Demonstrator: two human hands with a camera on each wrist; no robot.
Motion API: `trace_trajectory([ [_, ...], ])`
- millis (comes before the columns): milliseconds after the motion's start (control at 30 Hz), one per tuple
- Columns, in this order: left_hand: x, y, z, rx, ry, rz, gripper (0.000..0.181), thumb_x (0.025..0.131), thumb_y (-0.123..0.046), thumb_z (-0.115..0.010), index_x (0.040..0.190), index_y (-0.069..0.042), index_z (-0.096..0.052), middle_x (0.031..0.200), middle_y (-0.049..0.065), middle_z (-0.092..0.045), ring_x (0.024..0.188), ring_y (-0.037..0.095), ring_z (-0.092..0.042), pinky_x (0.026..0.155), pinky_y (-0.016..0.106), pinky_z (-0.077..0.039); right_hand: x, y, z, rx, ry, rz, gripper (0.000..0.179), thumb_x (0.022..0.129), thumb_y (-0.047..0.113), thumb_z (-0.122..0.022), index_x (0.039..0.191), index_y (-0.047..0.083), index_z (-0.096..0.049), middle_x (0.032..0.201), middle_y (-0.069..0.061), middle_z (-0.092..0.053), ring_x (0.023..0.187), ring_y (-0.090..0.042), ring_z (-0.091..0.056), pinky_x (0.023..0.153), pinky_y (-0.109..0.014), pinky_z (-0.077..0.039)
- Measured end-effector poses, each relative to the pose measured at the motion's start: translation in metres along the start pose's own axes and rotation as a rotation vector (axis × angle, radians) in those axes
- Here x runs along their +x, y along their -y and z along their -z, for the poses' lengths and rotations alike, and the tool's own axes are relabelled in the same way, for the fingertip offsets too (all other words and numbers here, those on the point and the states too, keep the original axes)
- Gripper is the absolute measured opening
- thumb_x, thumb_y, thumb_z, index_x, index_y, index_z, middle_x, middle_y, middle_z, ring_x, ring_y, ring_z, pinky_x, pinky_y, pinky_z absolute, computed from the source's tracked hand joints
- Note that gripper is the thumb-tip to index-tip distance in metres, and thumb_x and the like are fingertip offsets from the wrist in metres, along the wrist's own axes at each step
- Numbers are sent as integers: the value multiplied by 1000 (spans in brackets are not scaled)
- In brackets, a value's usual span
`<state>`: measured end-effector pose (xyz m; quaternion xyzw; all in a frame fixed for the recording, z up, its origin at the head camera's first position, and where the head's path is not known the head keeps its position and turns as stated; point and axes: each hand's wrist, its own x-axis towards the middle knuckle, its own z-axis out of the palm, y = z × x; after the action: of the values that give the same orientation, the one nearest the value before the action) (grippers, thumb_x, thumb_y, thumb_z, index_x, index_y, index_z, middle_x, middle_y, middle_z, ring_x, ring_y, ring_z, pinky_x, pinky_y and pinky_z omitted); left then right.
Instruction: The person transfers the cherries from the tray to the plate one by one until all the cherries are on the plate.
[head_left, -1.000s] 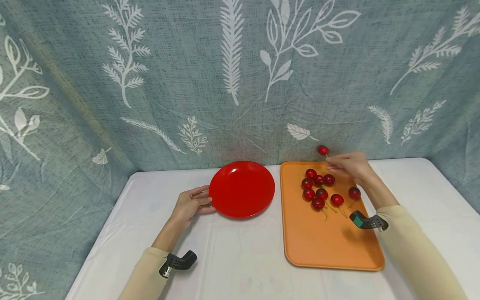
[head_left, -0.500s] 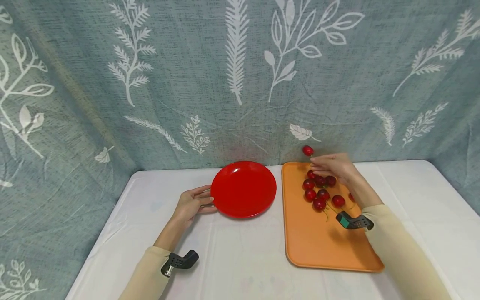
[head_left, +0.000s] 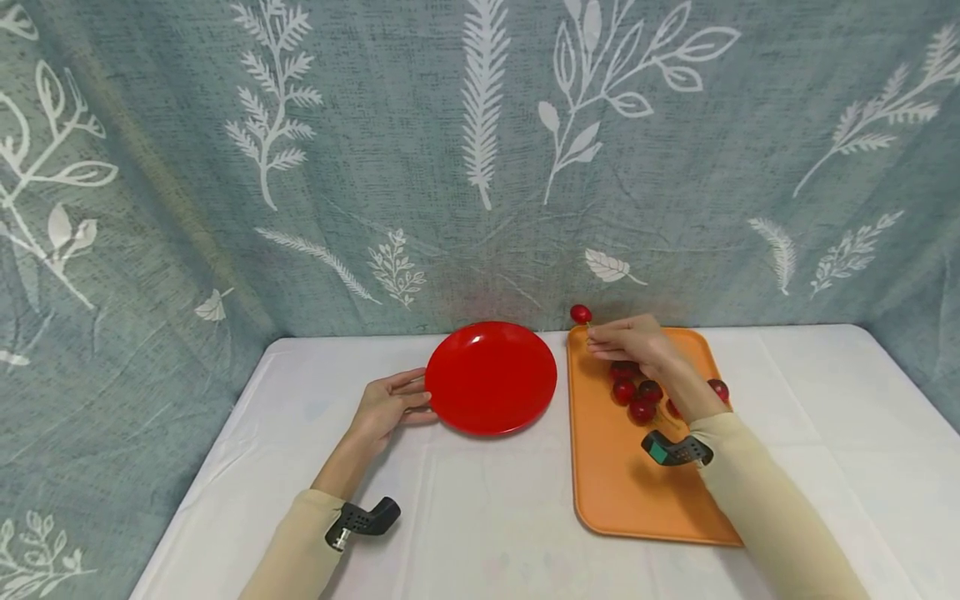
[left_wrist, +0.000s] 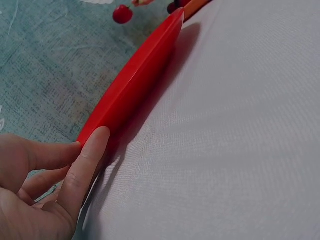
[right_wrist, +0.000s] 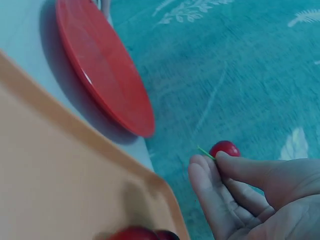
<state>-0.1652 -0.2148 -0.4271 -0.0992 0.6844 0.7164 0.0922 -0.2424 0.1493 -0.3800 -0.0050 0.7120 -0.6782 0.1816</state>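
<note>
A right hand [head_left: 633, 340] held a cherry [head_left: 581, 314], a left hand [head_left: 381, 410] touched the plate [head_left: 491, 379]

The right hand pinched the cherry by its green stem [right_wrist: 206, 152], thumb against fingertips; the outer fingers were bunched and partly masked by the thumb side. The fruit hung in the air by the far left corner of the orange tray [head_left: 622, 483], whether over it or just past it could not be told.

The left hand lay at the plate's left rim, fingers mostly straight and slightly spread, tips touching it; how far any reached underneath could not be made out.

The loose cherries [head_left: 642, 411] lay in the far part of the tray, some covered by the right hand and forearm, so their count was uncertain. The right sleeve [head_left: 765, 492] hid the tray's near right corner. In the right wrist view, the bottom edge cut off the loose cherries; in the left wrist view, only a sliver of tray showed. The white table [head_left: 480, 517] met a leaf-printed cloth [head_left: 480, 250] on the far side.
</note>
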Motion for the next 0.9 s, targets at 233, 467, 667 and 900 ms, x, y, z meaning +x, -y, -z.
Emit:
trace_trajectory([
  [233, 2, -2, -2, -1, 4, 2, 52, 91, 13, -55, 142, 11, -41, 135, 33, -50, 82, 21, -72, 72, 34, -62, 9, -6, -19, -1, 37, 4, 38, 96, 2, -60, 123, -23, -53, 82, -7, -73, 75, -13, -72, 83, -37, -58],
  [467, 6, -3, -3, -10, 15, 12, 53, 92, 13, -54, 143, 9, -42, 138, 33, -48, 83, 19, -71, 72, 32, -61, 17, -10, -41, -45, 46, 22, 33, 96, 5, -61, 118, -20, -60, 83, -7, -73, 72, -12, -72, 80, -35, -59],
  [667, 7, -3, -4, -5, 16, 13, 53, 92, 13, -55, 143, 9, -42, 137, 32, -48, 84, 19, -72, 72, 32, -61, 22, -13, -60, -21, 53, 17, 31, 95, 3, -61, 117, -19, -61, 86, -10, -73, 71, -11, -71, 73, -29, -61],
  [900, 1, 0, 0, -16, 3, 16, 53, 92, 12, -56, 143, 10, -40, 137, 32, -49, 85, 21, -72, 73, 34, -61, 34, -21, -94, 20, 35, 9, 28, 94, 0, -62, 113, -20, -63, 81, -12, -73, 66, -11, -70, 69, -28, -61],
])
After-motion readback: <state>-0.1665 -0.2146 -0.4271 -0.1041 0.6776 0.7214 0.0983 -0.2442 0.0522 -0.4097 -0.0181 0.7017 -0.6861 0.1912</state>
